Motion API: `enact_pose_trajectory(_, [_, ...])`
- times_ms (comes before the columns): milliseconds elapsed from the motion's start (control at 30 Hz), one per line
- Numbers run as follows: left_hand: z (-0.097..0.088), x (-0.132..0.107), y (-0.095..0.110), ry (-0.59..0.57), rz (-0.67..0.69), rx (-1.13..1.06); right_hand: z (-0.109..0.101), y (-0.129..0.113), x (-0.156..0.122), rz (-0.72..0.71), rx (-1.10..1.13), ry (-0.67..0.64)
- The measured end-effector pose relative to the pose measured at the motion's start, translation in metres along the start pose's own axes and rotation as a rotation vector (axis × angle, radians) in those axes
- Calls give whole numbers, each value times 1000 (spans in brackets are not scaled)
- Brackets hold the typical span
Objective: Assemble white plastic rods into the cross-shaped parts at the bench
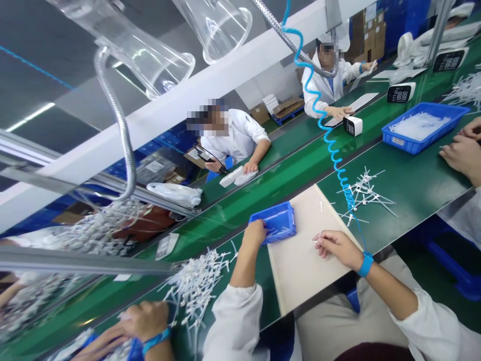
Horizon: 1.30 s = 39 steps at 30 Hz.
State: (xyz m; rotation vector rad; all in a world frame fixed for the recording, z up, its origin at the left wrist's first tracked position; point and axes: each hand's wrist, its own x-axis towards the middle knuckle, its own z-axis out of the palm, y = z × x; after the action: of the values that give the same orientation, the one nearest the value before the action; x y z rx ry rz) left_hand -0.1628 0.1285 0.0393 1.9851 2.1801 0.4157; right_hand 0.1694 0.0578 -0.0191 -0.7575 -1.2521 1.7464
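My left hand (256,232) reaches over the near-left edge of a small blue tray (294,218). Its fingers are curled inside the tray by thin white strips, and what they grip, if anything, is hidden. Over the pale board (296,281), my right hand (336,246) pinches a small white plastic piece (315,241) between thumb and fingers. A blue wrist strap (366,264) with a coiled blue cord (330,145) is on my right wrist. Another tiny white piece (321,205) lies near the board's far edge.
White stick-like plastic parts (366,193) are scattered right of the board; a larger heap (199,286) lies left. A blue bin (421,133) holds more small white parts. Co-workers' hands (146,321) are close on both sides. A green conveyor (289,173) runs beyond, with white display devices (352,126).
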Motion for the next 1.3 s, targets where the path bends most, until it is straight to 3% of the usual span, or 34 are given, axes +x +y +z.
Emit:
enact_pose_trajectory(133, [3,12,-2,-137,-262,261,-2,7,3,-7,9,-3])
enact_pose_trajectory(267, [1,13,7,-146,-324,342,-3,9,6,4,13,2])
enact_pose_trajectory(433, [-16,0,28,-91,-257,262,-5,9,7,-24,-10,51])
enact_pose_trajectory(600, [-28,-46,56,-43,-50,-39,-10,8,6,-76,-21,100])
enact_pose_trajectory(733, [-5,-93,86,41,118,-623,-11,7,5,-48,38,112])
enact_pose_trajectory(900, [48,-127,116,-7,65,-1009,-7,3,3,63,196,160])
enact_pose_trajectory(1033, [74,-135,128,-1,19,-1094,-8,0,3,65,193,152])
enact_pose_trajectory(1300, [74,-136,133,91,97,-1023,-13,-3,-1,40,62,134])
